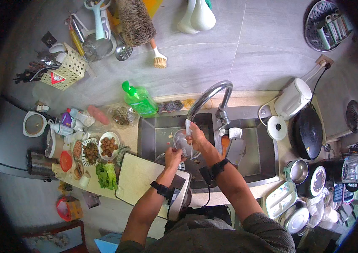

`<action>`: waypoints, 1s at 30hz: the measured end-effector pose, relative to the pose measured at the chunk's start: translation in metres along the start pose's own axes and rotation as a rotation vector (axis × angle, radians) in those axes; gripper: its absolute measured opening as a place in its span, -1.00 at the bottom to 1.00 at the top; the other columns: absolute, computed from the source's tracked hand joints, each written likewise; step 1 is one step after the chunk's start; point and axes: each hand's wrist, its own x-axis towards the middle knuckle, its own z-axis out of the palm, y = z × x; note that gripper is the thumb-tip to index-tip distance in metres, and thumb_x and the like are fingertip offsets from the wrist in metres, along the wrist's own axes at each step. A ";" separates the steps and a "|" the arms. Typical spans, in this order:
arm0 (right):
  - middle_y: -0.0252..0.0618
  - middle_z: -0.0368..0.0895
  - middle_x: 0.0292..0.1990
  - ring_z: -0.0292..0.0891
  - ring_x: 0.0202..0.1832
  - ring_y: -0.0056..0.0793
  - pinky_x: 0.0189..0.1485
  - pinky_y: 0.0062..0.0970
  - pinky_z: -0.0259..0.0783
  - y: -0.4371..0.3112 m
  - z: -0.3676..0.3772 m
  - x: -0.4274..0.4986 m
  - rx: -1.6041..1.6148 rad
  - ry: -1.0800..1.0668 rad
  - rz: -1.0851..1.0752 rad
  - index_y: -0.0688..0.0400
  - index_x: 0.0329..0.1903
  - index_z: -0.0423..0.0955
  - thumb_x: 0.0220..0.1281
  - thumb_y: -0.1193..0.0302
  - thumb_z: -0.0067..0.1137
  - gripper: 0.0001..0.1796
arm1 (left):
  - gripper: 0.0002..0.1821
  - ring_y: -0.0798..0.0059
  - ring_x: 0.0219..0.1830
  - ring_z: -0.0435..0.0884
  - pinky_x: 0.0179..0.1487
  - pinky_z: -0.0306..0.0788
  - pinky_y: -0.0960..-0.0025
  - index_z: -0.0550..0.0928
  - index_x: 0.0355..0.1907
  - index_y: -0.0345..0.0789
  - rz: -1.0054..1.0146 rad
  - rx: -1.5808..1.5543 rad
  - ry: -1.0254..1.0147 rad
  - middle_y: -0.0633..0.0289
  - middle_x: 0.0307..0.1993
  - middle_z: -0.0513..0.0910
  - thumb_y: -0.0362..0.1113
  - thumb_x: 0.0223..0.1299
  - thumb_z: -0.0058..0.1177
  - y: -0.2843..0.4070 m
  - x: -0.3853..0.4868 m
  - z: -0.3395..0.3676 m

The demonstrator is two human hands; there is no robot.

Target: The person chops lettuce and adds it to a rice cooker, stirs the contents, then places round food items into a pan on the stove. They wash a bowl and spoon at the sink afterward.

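Over the left basin of the steel sink, my left hand grips the edge of a clear bowl. My right hand is closed at the mouth of the chrome faucet, around a pale strip that hangs down past the bowl; whether this is water or a spout sleeve I cannot tell. Below the bowl, a patterned dish lies partly hidden in the basin. A cleaver and an orange-handled tool rest in the right basin.
A cutting board overlaps the sink's left front corner. Lettuce, a bowl of meatballs and a striped dish stand to the left. A green soap bottle is behind the sink; a kettle and a black pan stand right.
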 end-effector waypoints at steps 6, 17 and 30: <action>-0.29 0.45 -0.34 0.13 -0.66 -0.64 -0.66 -0.68 0.10 0.009 -0.004 -0.011 -0.312 -0.272 -0.047 0.05 -0.11 0.32 0.28 0.16 -0.05 -0.73 | -0.80 0.37 -0.45 0.61 -0.47 0.62 0.39 0.37 -0.35 -0.43 -0.006 -0.009 -0.010 0.08 -0.38 0.50 -0.40 0.05 0.06 0.000 -0.005 -0.008; -0.27 0.59 -0.45 0.34 -0.60 -0.60 -0.65 -0.61 0.20 0.024 -0.021 -0.010 -0.797 -0.070 -0.292 0.17 -0.18 0.51 0.22 0.12 0.06 -0.64 | -0.81 0.34 -0.49 0.61 -0.51 0.61 0.42 0.38 -0.32 -0.51 -0.020 -0.010 0.019 0.05 -0.38 0.50 -0.47 0.04 0.04 -0.002 -0.017 -0.015; -0.21 0.61 -0.35 0.38 -0.51 -0.56 -0.54 -0.52 0.24 0.025 0.008 -0.038 -0.228 -0.141 -0.076 0.15 -0.11 0.44 0.34 0.00 -0.23 -0.52 | -0.78 0.38 -0.51 0.60 -0.55 0.60 0.38 0.37 -0.38 -0.48 0.014 -0.112 -0.005 0.09 -0.44 0.50 -0.43 0.00 0.09 -0.026 -0.033 -0.024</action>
